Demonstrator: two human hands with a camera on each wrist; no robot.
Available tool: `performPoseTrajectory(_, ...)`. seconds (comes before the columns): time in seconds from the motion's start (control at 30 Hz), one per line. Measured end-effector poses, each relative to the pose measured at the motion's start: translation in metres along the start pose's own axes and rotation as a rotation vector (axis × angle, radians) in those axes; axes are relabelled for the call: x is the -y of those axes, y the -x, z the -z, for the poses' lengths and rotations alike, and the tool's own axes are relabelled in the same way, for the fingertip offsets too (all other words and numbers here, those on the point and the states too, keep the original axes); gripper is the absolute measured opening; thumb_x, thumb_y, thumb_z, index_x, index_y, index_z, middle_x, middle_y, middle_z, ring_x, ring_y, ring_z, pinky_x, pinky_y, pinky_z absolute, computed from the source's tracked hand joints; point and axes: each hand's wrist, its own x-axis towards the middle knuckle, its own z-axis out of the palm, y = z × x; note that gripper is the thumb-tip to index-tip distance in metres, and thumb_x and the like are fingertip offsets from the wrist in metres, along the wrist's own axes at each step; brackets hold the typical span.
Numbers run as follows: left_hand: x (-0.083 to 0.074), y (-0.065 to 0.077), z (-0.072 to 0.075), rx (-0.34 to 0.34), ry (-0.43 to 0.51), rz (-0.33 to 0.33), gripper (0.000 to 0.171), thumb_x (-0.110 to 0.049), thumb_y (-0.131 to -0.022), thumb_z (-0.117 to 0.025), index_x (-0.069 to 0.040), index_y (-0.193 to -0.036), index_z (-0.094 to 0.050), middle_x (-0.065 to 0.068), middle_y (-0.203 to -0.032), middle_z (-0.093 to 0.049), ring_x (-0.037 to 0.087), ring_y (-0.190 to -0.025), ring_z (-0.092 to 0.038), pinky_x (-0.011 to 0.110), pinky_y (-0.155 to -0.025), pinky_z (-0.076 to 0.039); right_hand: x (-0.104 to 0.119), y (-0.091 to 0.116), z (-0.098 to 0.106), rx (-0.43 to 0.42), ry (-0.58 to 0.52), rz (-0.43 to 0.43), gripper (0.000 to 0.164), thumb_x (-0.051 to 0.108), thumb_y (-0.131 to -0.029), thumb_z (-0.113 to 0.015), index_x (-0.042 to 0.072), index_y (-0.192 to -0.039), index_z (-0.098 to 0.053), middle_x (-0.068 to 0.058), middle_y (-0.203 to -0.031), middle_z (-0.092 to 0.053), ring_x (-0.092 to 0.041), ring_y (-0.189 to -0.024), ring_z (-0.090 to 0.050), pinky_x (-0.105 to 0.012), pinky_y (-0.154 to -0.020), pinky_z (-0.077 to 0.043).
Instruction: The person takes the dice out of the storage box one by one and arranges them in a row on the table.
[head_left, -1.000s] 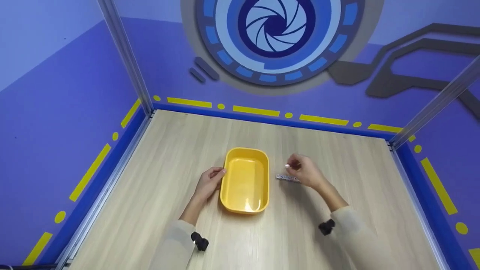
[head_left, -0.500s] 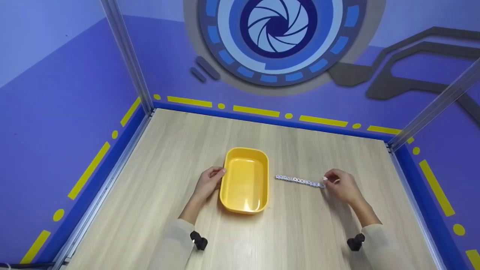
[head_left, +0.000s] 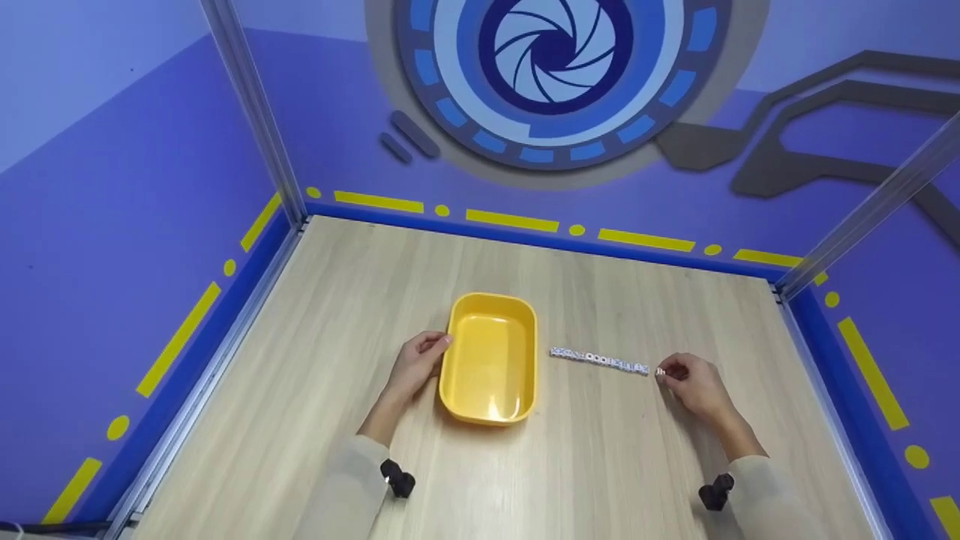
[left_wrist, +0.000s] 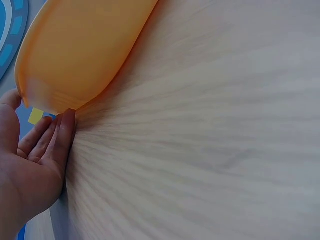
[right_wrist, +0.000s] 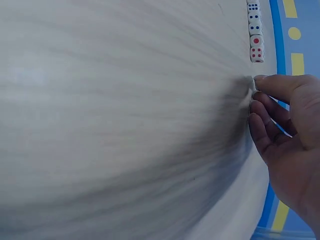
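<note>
A yellow rectangular plastic bin [head_left: 491, 367] stands on the table, with nothing visible inside. My left hand [head_left: 414, 366] holds its left side, the thumb at the rim and the fingers against the outer wall in the left wrist view. To the right of the bin lies a straight row of white dice [head_left: 600, 360], with red and blue pips in the right wrist view. Just off the row's right end, my right hand [head_left: 697, 386] pinches a single white die [head_left: 660, 372] between thumb and fingers, close over the tabletop. In the right wrist view the fingers mostly hide this die.
The light wooden table [head_left: 600, 465] is enclosed by blue-purple panels [head_left: 330, 135] with yellow markings. Metal posts [head_left: 255, 112] rise at the back corners. A small black wrist camera [head_left: 397, 478] sits on each sleeve.
My right hand has moved right and slightly toward me with the die, from above the row to past its right end, uncovering the row. My left hand stays on the bin.
</note>
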Motion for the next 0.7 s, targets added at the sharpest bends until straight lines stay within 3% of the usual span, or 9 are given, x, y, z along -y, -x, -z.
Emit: performPoseTrajectory(0.7, 0.0011, 0.0007, -0.0001, 0.0, -0.034, -0.038, 0.046, -0.047, -0.093, -0.067, -0.011, -0.121, -0.065, 0.014, -0.117, -0.066, 0.024, -0.103, -0.066, 0.032, -0.081, -0.058, 0.0038, -0.0038, -0.0093, -0.006, -0.031, 0.042, 0.012, 0.004, -0.089, -0.072, 0.006, -0.1, -0.069, -0.008, -0.089, -0.063, -0.019, -0.075, -0.057, -0.024, -0.056, -0.05)
